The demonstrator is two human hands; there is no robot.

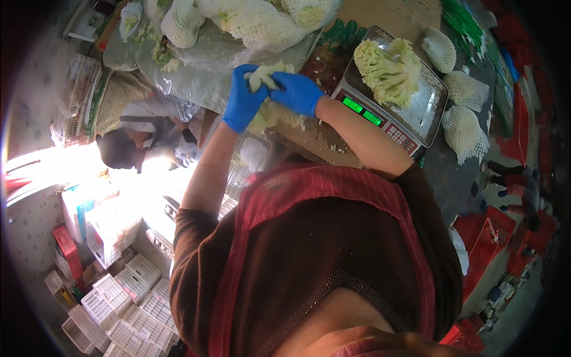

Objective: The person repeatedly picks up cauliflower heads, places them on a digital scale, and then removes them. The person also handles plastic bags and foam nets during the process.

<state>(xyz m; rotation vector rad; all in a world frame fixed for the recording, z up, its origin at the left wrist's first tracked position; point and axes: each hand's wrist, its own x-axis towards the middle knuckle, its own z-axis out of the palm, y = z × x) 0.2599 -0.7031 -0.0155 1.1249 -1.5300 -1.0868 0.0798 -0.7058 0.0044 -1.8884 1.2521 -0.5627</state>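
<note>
Closest to my camera is the dark brown top with a red striped apron over it, which fills the lower half of the view. From it both bare forearms go up to the workbench.

Behind the hands lie big pale cabbages in white foam netting on a clear plastic sheet. To the right stands a steel weighing scale with a green display, and one bare cabbage rests on its pan, leaves open toward me. Three more netted pieces lie just beside the scale. At the left, lower down, another person bends over, and white plastic crates are stacked on the floor.

My left hand and my right hand, both in blue gloves, are closed around one cabbage between them, at the bench edge near the scale. The left hand wraps its side and the right hand presses from above, so the cabbage is clamped from two sides.

I judge that the cabbage sits very near the bench edge; if one glove slips on the smooth leaves, it could roll down toward the crates. Outer leaves can also tear if the fingers squeeze too hard. The right elbow is near the scale, so a wide move could knock it.
</note>
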